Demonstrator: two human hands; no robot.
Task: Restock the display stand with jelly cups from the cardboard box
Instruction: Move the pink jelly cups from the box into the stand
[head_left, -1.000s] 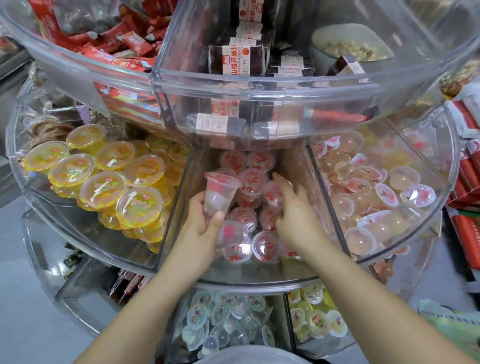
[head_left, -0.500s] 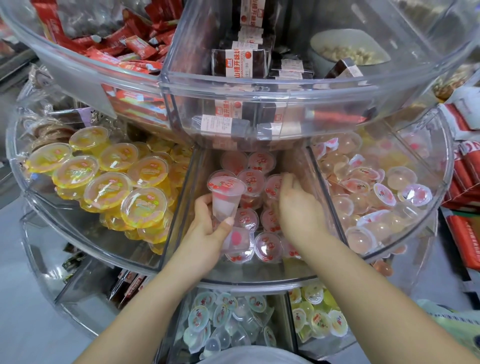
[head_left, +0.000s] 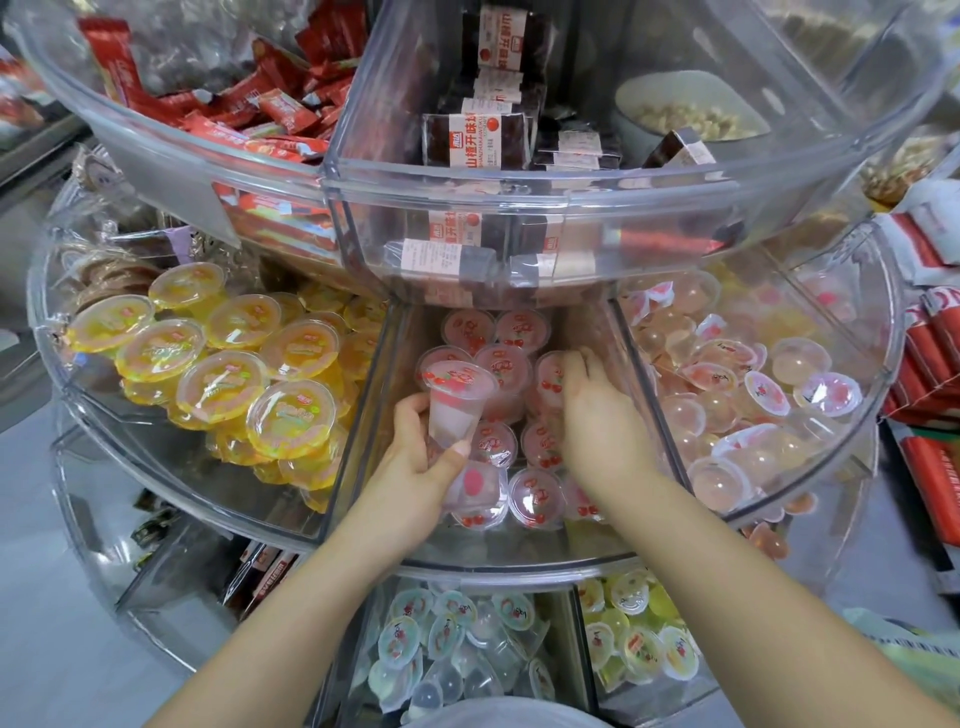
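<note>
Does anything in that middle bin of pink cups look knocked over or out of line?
Mostly neat, lids up. One clear pink-lidded jelly cup at the front lies tipped on its side beside the left hand, which holds another tall pink jelly cup. The right hand rests on the rows.

Both hands reach into the middle compartment (head_left: 519, 551) of the clear display stand through its open front top. The upper tier (head_left: 519, 192) overhangs the back of this compartment, so headroom there is low. Clear dividers wall it on the left (head_left: 363, 410) and right (head_left: 654, 410), closing off the yellow jelly cups (head_left: 249, 379) and the pale round cups (head_left: 753, 395). Red-lidded jelly cups (head_left: 498, 364) cover most of the floor from the back to the middle. The left hand (head_left: 415, 467) and the cup it holds (head_left: 454, 400) fill the left side; the right hand (head_left: 597, 421) fills the right. A bare strip of floor seems to remain near the front wall, though glare blurs it.
</note>
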